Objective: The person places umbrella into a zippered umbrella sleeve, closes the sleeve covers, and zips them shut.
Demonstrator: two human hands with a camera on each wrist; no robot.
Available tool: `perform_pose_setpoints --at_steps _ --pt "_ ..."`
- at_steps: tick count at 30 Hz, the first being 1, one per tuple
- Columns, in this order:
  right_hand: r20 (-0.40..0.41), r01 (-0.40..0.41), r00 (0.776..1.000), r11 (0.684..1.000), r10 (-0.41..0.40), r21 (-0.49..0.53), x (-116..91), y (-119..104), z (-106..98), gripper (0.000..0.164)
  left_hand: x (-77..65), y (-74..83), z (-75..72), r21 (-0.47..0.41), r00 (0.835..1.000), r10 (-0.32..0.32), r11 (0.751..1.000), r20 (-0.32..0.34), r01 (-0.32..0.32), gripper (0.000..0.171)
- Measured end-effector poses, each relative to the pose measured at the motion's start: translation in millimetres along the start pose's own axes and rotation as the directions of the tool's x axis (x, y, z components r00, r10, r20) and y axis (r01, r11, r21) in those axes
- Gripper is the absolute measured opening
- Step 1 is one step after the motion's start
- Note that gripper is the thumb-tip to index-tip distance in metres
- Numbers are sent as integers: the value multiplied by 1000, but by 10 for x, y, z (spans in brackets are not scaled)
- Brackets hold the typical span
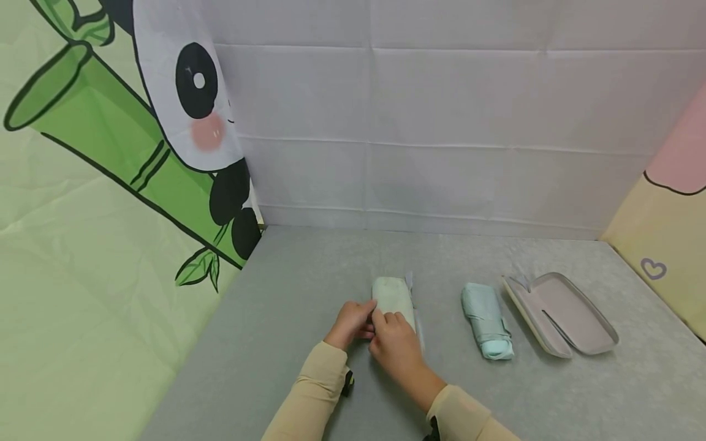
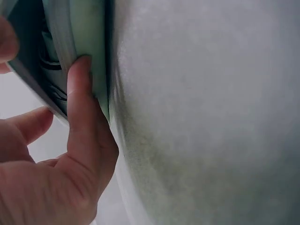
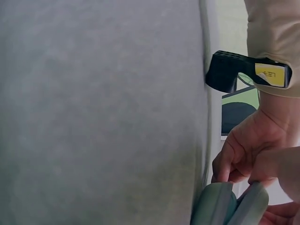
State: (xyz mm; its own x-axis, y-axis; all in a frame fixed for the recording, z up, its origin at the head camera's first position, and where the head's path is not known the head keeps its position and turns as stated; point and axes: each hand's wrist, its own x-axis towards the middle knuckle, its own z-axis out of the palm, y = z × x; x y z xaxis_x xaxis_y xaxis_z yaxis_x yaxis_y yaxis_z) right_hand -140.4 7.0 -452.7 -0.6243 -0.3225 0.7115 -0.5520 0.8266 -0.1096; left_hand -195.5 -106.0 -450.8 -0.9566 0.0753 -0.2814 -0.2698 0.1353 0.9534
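Observation:
A pale green zip case [image 1: 391,293] lies on the grey table in front of me, its lid parted from the base along the near-left side. My left hand [image 1: 351,321] pinches that edge; in the left wrist view, a fingertip lies on the rim of the case [image 2: 89,33]. Dark folded material with thin bands [image 2: 52,63] shows in the gap. From the other side my right hand [image 1: 398,348] grips the lid's edge, thumb close to the left hand. In the right wrist view both shells of the case [image 3: 213,204] stand slightly apart under the fingers.
To the right lies a folded teal umbrella [image 1: 485,318] with a band round it. Beside it an open grey-beige case [image 1: 579,318] rests with its two shells spread. A white cloth wall [image 1: 441,122] closes off the back, and a panda-print cloth [image 1: 99,245] hangs at left.

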Motion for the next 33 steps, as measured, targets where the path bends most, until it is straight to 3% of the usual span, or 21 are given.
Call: perform_pose_setpoints --at_steps 8,13,23,27,33 --pt "55 -36 998 999 34 24 -37 -29 -4 28 30 -16 -20 63 999 -19 998 29 17 27" --pt "88 -112 990 992 106 57 -73 -9 -10 36 47 -23 -23 97 999 -51 994 13 50 21" --pt "227 -283 943 945 243 162 -88 61 -116 31 54 -21 -42 94 996 -84 992 -5 84 23" --pt "248 -309 938 912 244 271 -94 75 -140 31 28 -17 -35 93 998 -65 993 -19 67 25" --pt "252 -306 940 898 231 317 -100 116 -142 29 24 -2 28 124 998 23 992 -59 -15 27"
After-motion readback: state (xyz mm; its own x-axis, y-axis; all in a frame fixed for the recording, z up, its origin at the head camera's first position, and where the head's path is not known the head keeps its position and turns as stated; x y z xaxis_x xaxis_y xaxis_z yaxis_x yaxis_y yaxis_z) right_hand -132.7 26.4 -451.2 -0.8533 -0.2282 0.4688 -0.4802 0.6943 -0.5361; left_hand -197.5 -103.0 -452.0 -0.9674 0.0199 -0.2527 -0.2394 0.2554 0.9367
